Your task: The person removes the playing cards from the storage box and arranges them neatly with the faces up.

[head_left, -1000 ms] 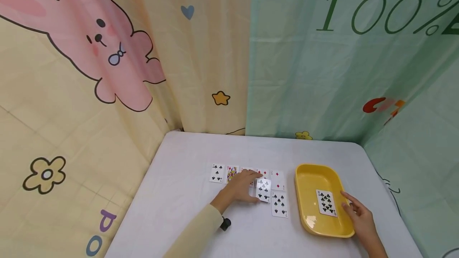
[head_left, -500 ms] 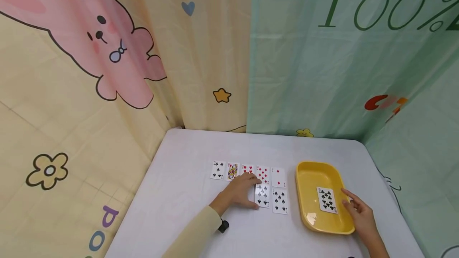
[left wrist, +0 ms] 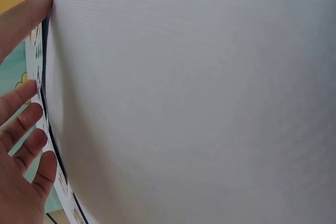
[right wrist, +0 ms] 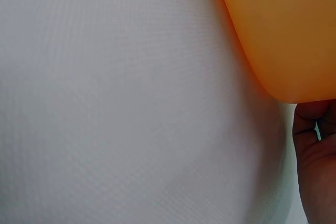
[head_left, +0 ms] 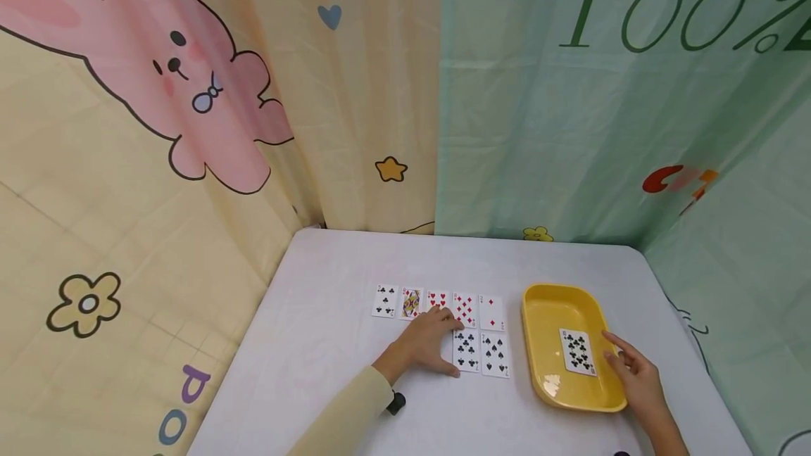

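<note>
- Left hand (head_left: pixel 423 341): thumb spread well apart from the fingers (their tips separate, loosely bent).
- Left forearm (head_left: pixel 348 407): sleeved, slanting behind that hand.
- Right hand (head_left: pixel 636 380): index finger stretched past the thumb, bare wrist (head_left: pixel 664 428) behind.

The left sleeve (head_left: pixel 348 410) is plain pale yellow, a black piece (head_left: pixel 396 403) beside it.

Bright yellow rounded plastic tray (head_left: pixel 550 315) on the right, and white rectangular playing cards (head_left: pixel 495 355) flashing red and black pips!
</note>
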A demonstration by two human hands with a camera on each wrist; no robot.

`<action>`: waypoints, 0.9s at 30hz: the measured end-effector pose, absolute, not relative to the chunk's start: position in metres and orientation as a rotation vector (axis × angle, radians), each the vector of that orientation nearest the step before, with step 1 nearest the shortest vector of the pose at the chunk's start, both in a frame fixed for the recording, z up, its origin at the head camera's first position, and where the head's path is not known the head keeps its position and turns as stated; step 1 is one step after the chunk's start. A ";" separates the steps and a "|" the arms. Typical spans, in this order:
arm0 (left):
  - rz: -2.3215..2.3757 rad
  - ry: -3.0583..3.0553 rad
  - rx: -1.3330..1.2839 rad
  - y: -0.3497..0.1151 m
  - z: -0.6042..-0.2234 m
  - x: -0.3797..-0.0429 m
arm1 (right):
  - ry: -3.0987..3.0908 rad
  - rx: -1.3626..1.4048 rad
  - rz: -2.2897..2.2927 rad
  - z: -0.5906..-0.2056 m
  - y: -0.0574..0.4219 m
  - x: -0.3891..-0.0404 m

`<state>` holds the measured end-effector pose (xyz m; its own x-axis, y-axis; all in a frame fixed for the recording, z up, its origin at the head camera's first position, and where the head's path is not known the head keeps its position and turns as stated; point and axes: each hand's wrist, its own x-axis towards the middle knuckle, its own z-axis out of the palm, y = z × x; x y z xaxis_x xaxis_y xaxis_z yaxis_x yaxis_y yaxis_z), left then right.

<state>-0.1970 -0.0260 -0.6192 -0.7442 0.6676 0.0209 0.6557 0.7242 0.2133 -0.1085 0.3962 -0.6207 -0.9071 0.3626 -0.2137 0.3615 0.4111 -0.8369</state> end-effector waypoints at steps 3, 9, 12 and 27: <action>0.315 2.867 1.112 -0.026 -0.620 -0.197 | -2.640 -0.676 1.548 -0.619 0.397 -0.110; 0.343 2.863 1.105 -0.026 -0.618 -0.198 | -2.648 -0.699 1.545 -0.617 0.397 -0.113; 0.349 2.858 1.097 -0.027 -0.618 -0.197 | -2.641 -0.687 1.540 -0.618 0.397 -0.112; 0.388 2.896 1.079 -0.023 -0.603 -0.199 | -2.628 -0.714 1.571 -0.619 0.395 -0.109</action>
<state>-0.1988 -0.0233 -0.6033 -0.7597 0.6473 0.0615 0.6407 0.7290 0.2409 -0.1090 0.3951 -0.6195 -0.8967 0.3786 -0.2291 0.3810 0.3971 -0.8350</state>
